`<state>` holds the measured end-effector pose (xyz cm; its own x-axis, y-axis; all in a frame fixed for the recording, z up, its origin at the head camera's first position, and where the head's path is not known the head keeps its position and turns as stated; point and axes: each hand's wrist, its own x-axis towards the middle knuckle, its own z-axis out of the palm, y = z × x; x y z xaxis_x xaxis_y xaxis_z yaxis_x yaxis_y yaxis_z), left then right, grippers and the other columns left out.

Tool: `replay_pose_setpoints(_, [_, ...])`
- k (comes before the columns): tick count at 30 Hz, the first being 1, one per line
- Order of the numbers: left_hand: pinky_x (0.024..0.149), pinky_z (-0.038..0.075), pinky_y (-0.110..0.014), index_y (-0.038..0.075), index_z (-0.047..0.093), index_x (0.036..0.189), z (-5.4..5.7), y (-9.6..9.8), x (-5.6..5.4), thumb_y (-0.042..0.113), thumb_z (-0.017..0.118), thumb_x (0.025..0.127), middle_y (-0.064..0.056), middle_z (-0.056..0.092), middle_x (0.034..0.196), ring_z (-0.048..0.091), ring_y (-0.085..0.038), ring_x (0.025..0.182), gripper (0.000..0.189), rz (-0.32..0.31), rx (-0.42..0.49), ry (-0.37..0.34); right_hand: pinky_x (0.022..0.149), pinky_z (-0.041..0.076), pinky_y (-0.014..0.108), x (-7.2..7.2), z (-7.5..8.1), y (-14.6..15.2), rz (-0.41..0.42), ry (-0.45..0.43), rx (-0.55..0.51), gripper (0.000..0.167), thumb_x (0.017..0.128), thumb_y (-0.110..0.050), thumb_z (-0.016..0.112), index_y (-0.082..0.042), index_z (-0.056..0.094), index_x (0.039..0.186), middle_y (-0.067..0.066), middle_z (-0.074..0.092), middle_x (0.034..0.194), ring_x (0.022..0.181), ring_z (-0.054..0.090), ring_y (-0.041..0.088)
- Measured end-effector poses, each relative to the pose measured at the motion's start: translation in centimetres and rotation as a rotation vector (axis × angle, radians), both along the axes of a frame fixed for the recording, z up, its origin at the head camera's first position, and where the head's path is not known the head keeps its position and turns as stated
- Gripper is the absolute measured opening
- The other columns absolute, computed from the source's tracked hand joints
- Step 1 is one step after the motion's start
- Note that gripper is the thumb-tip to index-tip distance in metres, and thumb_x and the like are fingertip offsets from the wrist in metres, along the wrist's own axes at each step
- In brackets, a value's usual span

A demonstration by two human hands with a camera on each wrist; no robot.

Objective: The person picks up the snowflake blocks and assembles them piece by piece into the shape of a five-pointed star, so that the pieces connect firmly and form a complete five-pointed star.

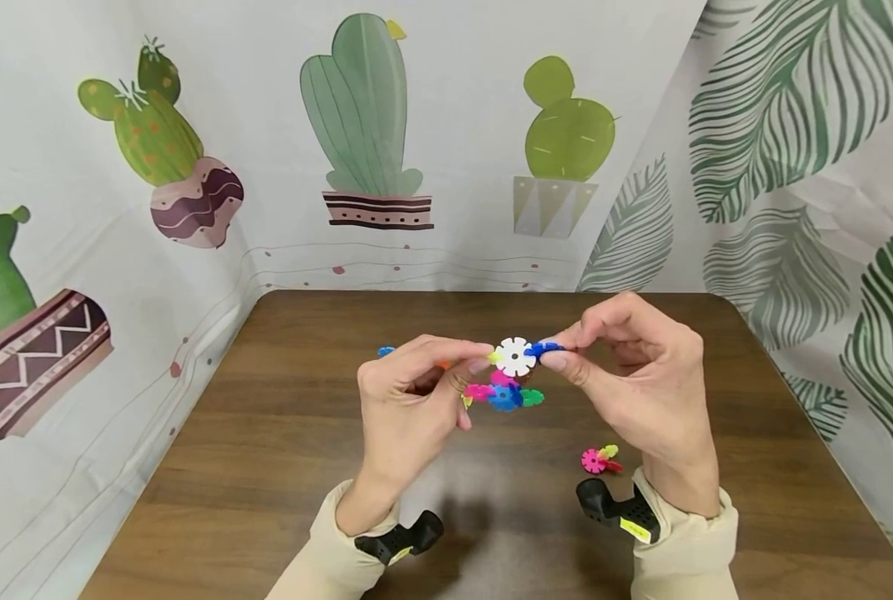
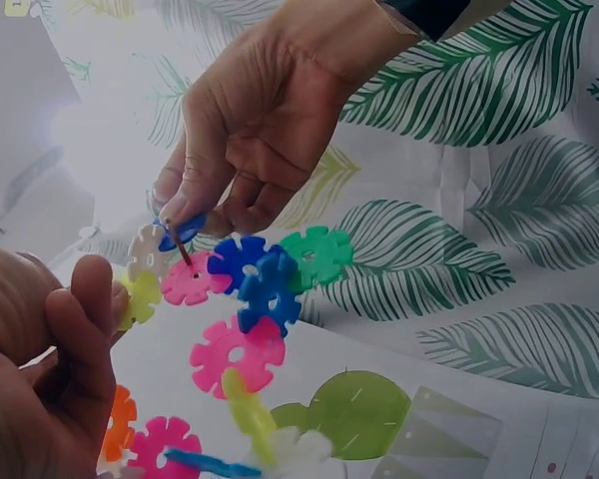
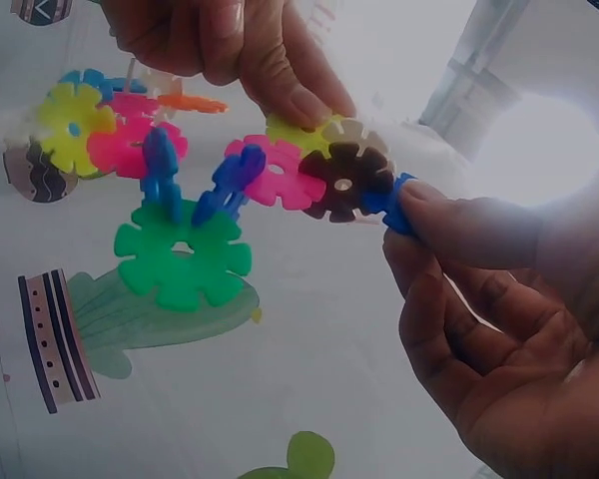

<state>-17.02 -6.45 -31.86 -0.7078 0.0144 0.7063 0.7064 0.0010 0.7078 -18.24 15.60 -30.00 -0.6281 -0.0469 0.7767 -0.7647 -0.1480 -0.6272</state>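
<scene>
Both hands hold up a chain of notched, flower-shaped plastic discs above the table. Between finger and thumb, my left hand pinches a yellow disc at one end. My right hand pinches a blue disc. A white disc joins in between the two hands, and a brown disc shows beside the blue one in the right wrist view. From there hang pink, blue and green discs, with more pink, yellow, orange and white ones farther along. My left fingers partly hide the chain in the head view.
A small joined cluster with a pink disc, a yellow one and a red one lies on the brown wooden table, near my right wrist. Cloth printed with cacti and leaves hangs behind the table.
</scene>
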Motion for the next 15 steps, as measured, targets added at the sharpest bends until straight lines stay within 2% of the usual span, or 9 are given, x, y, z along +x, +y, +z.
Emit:
replay_pose_setpoints(4, [0.039, 0.051, -0.025, 0.000, 0.082, 0.098, -0.1, 0.0, 0.1, -0.004, 0.082, 0.090, -0.016, 0.076, 0.082, 0.060, -0.006, 0.042, 0.009, 0.010, 0.001, 0.010, 0.064, 0.058, 0.019, -0.1, -0.1, -0.2, 0.012, 0.012, -0.008, 0.032, 0.074, 0.018, 0.088, 0.015, 0.058, 0.084, 0.009, 0.081, 0.087, 0.076, 0.079, 0.016])
replay_pose_setpoints(7, [0.038, 0.047, -0.022, 0.002, 0.082, 0.103, -0.1, 0.1, 0.2, -0.002, 0.082, 0.091, -0.014, 0.076, 0.081, 0.060, -0.005, 0.042, 0.013, 0.029, -0.025, -0.003, 0.067, 0.060, 0.019, -0.2, -0.1, -0.2, 0.002, 0.011, -0.018, 0.032, 0.074, 0.020, 0.087, 0.016, 0.058, 0.085, 0.009, 0.081, 0.088, 0.077, 0.079, 0.016])
replay_pose_setpoints(10, [0.039, 0.046, -0.019, 0.005, 0.081, 0.113, 0.1, 0.1, 0.5, -0.001, 0.083, 0.091, -0.012, 0.078, 0.093, 0.062, -0.002, 0.044, 0.023, 0.070, -0.078, 0.010, 0.069, 0.062, 0.020, -0.3, -0.1, -0.2, -0.016, -0.007, -0.032, 0.032, 0.072, 0.023, 0.086, 0.017, 0.058, 0.086, 0.009, 0.081, 0.088, 0.078, 0.080, 0.017])
replay_pose_setpoints(12, [0.042, 0.050, -0.019, 0.003, 0.080, 0.118, 0.3, 0.0, 0.8, -0.004, 0.083, 0.089, -0.015, 0.077, 0.103, 0.065, -0.004, 0.048, 0.030, 0.089, -0.074, 0.052, 0.068, 0.063, 0.020, -0.3, -0.1, -0.1, -0.030, -0.020, -0.050, 0.032, 0.072, 0.024, 0.085, 0.017, 0.058, 0.087, 0.009, 0.081, 0.087, 0.079, 0.081, 0.017])
replay_pose_setpoints(15, [0.046, 0.054, -0.019, -0.004, 0.077, 0.118, 0.9, -0.9, 1.0, -0.011, 0.081, 0.087, -0.017, 0.074, 0.113, 0.068, -0.008, 0.052, 0.031, 0.141, -0.009, 0.148, 0.069, 0.064, 0.021, -0.4, 0.0, 0.2, -0.047, -0.023, -0.112, 0.033, 0.071, 0.026, 0.084, 0.019, 0.057, 0.086, 0.011, 0.081, 0.085, 0.078, 0.081, 0.019])
